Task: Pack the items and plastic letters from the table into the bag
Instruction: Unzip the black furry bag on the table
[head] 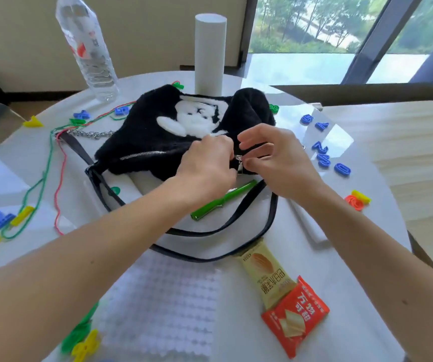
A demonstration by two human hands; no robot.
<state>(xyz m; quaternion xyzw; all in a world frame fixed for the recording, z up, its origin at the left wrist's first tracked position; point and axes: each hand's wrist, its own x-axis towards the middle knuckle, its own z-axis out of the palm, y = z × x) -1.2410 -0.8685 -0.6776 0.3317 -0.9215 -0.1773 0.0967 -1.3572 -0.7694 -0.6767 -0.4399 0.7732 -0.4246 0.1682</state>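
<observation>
- The black fluffy bag [158,142] is laid near the middle of the round white table [340,270], with its dark strap [272,212] looped toward the near edge
- The bag's fabric is gripped by the curled fingers of the left hand [207,165], just left of the metal zipper pull [239,165]
- The fabric on the pull's other side is pinched by the right hand [278,163] between thumb and bent fingers
- The pull is seen hanging in the narrow gap between both hands; whether a fingertip touches it cannot be told
- A green pen [223,201] is seen lying below the wrists, inside the strap loop
- A beige snack packet [265,273] is overlapped by a red snack packet [295,316] near the front edge
- Blue plastic letters [323,161] are lined up right of the bag, apart from the fingers
</observation>
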